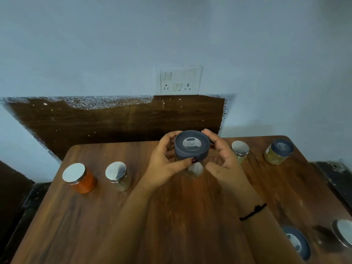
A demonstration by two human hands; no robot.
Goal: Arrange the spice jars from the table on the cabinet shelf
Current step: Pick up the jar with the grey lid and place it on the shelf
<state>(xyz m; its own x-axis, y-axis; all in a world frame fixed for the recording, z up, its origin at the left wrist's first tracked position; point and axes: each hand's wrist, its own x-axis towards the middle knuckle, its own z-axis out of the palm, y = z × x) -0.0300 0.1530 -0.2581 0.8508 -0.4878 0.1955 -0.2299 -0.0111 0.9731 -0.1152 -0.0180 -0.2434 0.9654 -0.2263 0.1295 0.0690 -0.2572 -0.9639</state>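
Head view, wooden table (pixel 171 216), blue wall (pixel 114 44), possibly worn backboard (pixel 114 121)

A white switchboard (pixel 180 80) with switches and two sockets is set into a pale blue wall (pixel 95 44), straight above and beyond the fingers. Directly under it, a dark brown wooden panel (pixel 114 121) leans against the wall, stretching from behind the fingertips far out to their left; its top edge is speckled with pale paint. A thin black thread bracelet (pixel 253 212) circles a wrist below the fingers, to their right. A dark, scuffed surface (pixel 337 174) shows far right of them.
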